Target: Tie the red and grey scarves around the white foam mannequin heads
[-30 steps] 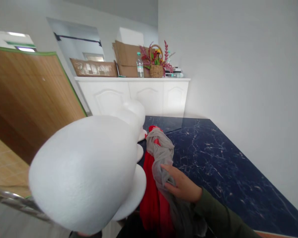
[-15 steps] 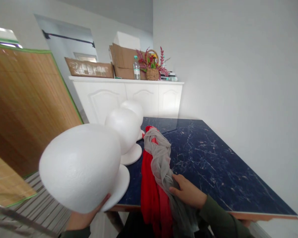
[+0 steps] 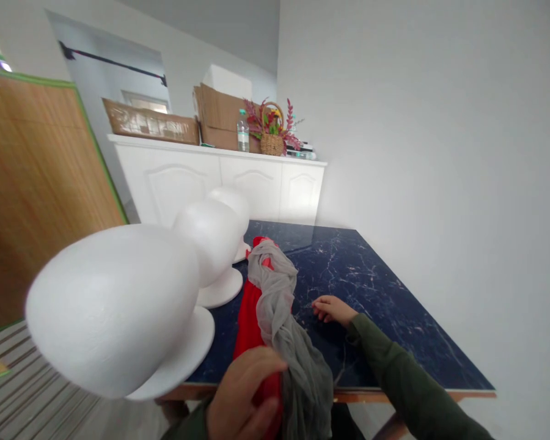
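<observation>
My left hand [image 3: 245,391] is over the near part of a red scarf [image 3: 250,318]. Its thumb and fingers are apart, red cloth shows between them, and the fingertips are slightly blurred. A gathered grey scarf [image 3: 275,293] lies partly on the red one, running down over the table's front edge. To the right of the grey scarf, my right hand [image 3: 332,309] is low over the dark tabletop, with loosely curled fingers and nothing visible in them. Left of the scarves stand three white head-shaped stands on round bases: a near one [image 3: 114,305], a middle one [image 3: 211,238] and a far one [image 3: 231,205].
The dark blue marbled table [image 3: 371,305] ends at a wall on the right. Behind it, a white cabinet [image 3: 178,177] bears cardboard boxes [image 3: 151,122], a water bottle [image 3: 242,131] and a flower basket [image 3: 272,144]. A bamboo mat panel [image 3: 36,183] stands at left.
My left hand has left the near white stand and moved right to the red scarf. My right hand has let go of the grey scarf and moved onto the table side. The view has shifted.
</observation>
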The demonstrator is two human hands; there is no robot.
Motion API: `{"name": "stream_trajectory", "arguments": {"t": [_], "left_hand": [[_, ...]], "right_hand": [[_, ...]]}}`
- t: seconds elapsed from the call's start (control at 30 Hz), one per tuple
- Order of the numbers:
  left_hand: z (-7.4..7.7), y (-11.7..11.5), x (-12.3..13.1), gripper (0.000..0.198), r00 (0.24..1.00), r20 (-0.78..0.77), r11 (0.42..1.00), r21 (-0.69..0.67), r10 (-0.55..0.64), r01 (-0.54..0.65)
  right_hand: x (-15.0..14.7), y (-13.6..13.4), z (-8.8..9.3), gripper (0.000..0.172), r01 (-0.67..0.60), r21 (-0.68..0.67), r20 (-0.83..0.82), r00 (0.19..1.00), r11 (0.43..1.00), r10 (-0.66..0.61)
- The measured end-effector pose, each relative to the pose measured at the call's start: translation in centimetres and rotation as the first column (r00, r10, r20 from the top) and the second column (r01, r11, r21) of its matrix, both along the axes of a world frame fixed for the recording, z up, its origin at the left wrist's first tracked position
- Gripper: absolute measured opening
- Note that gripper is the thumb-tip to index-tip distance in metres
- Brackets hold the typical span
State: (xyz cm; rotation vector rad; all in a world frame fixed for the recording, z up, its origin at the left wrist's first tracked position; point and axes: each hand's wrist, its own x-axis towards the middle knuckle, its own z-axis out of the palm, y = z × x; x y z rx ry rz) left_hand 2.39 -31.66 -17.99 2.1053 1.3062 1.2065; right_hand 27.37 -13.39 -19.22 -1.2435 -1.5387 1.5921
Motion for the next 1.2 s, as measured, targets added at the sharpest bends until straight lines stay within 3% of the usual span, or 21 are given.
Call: {"name": "stream_trajectory", "arguments": {"t": [0.07, 0.13, 0.17, 0.27, 0.37, 0.43, 0.53, 0.77, 0.97, 1.2], "left_hand": [[3.8, 4.9, 4.7, 0.034, 0.953, -0.055, 0.951, 0.072, -0.298, 0.301], [5.7, 10.1, 8.8, 0.028, 0.922, -0.076, 0.922, 0.062, -0.379, 0.383], [5.7, 12.6, 10.3, 0.026, 0.915, -0.102, 0.918, 0.04, -0.39, 0.395], [3.0, 18.5, 12.8, 0.016, 0.952, -0.01, 0.946, -0.115, -0.306, 0.303], [-0.6, 21.8, 12.4, 0.015, 0.962, 0.191, 0.908, -0.336, -0.194, 0.25], [-2.1, 22.7, 11.7, 0.017, 0.936, 0.292, 0.853, -0.419, -0.199, 0.312], [-2.9, 23.1, 11.0, 0.02, 0.886, 0.4, 0.792, -0.448, -0.237, 0.414], [-3.4, 23.5, 11.0, 0.024, 0.875, 0.436, 0.776, -0.469, -0.211, 0.421], [-2.7, 23.2, 10.7, 0.022, 0.877, 0.43, 0.756, -0.496, -0.213, 0.427], [-2.7, 23.2, 10.5, 0.021, 0.881, 0.407, 0.782, -0.458, -0.24, 0.424]], "right_hand": [[0.1, 0.9, -0.6, 0.025, 0.029, -0.019, -0.078, 0.996, 0.999, -0.031], [0.3, 1.1, -1.0, 0.025, 0.071, -0.026, -0.178, 0.981, 0.997, -0.074], [0.5, 1.1, -1.2, 0.024, 0.086, -0.036, -0.227, 0.969, 0.996, -0.092], [0.8, 1.1, -1.4, 0.021, 0.102, -0.101, -0.316, 0.94, 0.99, -0.129], [1.0, 1.6, -1.5, 0.023, 0.065, -0.173, -0.321, 0.94, 0.983, -0.119], [1.1, 2.0, -1.6, 0.024, 0.009, -0.234, -0.348, 0.933, 0.972, -0.092], [1.1, 2.4, -1.7, 0.024, -0.071, -0.3, -0.413, 0.909, 0.951, -0.063], [1.3, 2.3, -1.6, 0.025, -0.1, -0.323, -0.437, 0.898, 0.941, -0.055], [1.4, 2.1, -1.6, 0.026, -0.083, -0.305, -0.429, 0.901, 0.949, -0.059], [1.4, 2.1, -1.7, 0.027, -0.08, -0.294, -0.428, 0.902, 0.953, -0.057]]}}
